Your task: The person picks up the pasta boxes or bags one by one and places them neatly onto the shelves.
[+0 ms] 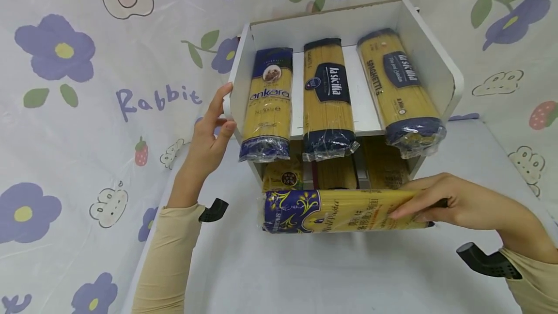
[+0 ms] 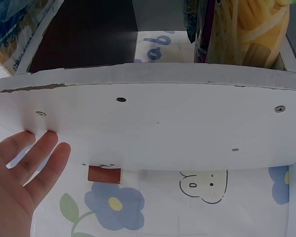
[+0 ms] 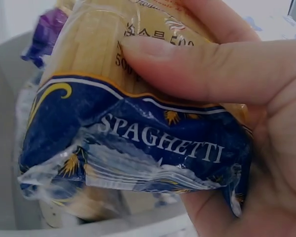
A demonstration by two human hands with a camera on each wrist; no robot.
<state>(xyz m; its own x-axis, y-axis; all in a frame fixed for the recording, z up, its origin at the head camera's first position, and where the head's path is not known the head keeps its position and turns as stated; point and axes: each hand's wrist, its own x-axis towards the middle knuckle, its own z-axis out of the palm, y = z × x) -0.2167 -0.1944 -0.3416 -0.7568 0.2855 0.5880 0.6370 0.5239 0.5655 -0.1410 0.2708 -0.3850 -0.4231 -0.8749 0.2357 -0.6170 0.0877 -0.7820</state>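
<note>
My right hand [image 1: 462,202] grips one end of a spaghetti packet [image 1: 340,211] and holds it sideways in front of a white two-level shelf [image 1: 436,57]. In the right wrist view, the thumb lies across the clear wrapper, above the packet's blue end [image 3: 153,133] printed SPAGHETTI. My left hand [image 1: 207,147] rests its fingertips against the outside of the shelf's left side panel [image 2: 158,123], fingers fairly straight. On the upper level lie an Ankara pasta packet [image 1: 270,105], a La Sicilia packet [image 1: 328,96] and a La Sicilia spaghetti packet [image 1: 398,86].
Several more pasta packets, among them a yellow one [image 1: 283,171], lie on the lower level, partly hidden behind the held packet. The shelf stands on a white surface [image 1: 327,275]. Behind it hangs a patterned cloth [image 1: 174,62] with purple flowers.
</note>
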